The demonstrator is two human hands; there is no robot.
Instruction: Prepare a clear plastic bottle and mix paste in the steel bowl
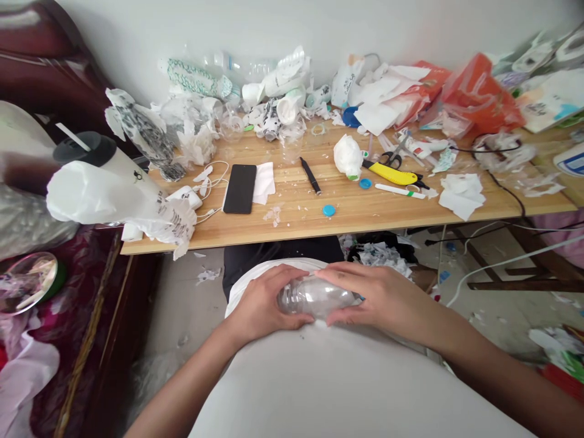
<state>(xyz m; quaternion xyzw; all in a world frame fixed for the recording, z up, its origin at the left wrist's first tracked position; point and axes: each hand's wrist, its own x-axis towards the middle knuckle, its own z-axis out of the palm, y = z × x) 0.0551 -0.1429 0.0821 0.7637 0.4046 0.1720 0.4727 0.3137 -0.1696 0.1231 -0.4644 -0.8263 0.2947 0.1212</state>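
Observation:
A clear plastic bottle lies sideways in front of my white shirt, below the table's front edge. My left hand curls round its left end, thumb underneath. Round the right end wraps my right hand, and a bit of blue shows beside its fingers there. On the table ahead are a blue bottle cap, a black pen, a second blue cap and a yellow utility knife.
A black phone lies on the wooden table. Left stands a paper-wrapped cup with a straw. Crumpled paper and plastic bottles line the wall. Scissors, an orange bag and cables are on the right.

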